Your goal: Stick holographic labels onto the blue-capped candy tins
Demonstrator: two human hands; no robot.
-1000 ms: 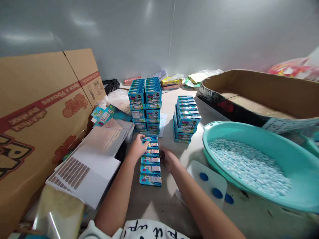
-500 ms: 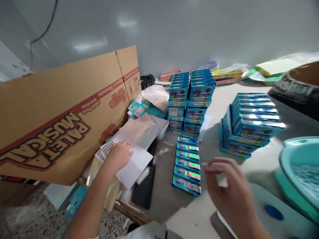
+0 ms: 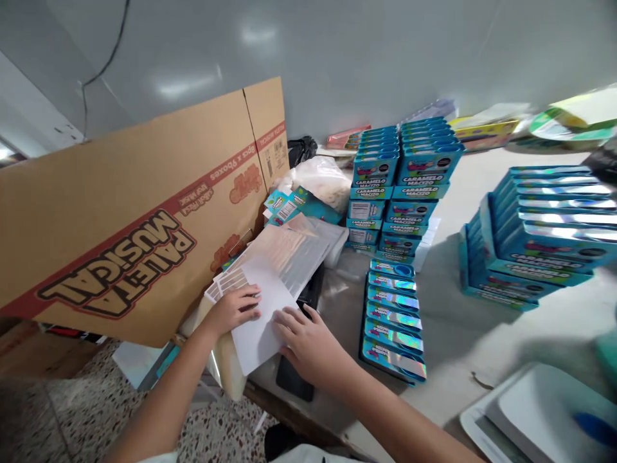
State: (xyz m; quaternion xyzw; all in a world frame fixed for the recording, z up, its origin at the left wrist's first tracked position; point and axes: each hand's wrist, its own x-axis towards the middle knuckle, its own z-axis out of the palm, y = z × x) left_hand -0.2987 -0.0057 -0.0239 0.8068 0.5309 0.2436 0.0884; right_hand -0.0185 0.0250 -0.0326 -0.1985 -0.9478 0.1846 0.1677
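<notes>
My left hand (image 3: pixel 234 308) rests on a white paper sheet (image 3: pixel 260 344), its fingers stretched out and slightly curved. On the sheet's right side lies my right hand (image 3: pixel 303 337), fingers extended over the paper. Under the sheet's upper left shows a striped label sheet (image 3: pixel 230 280), and above it a pile of pinkish and grey sheets (image 3: pixel 284 247). A dark flat object (image 3: pixel 294 379) is partly covered by my right hand. To the right sits a tray of blue candy boxes (image 3: pixel 393 325) with shiny tops.
A large cardboard box panel (image 3: pixel 144 212) leans along the left. Stacked blue boxes (image 3: pixel 371 206) stand at the back, with another stack (image 3: pixel 540 238) at right. A white device with a blue spot (image 3: pixel 554 405) is at lower right. Plastic bags (image 3: pixel 321 183) lie behind the papers.
My right hand has moved left from beside the blue box tray onto the white sheet. My left hand stays on the paper. The view has shifted, so the boxes appear farther right.
</notes>
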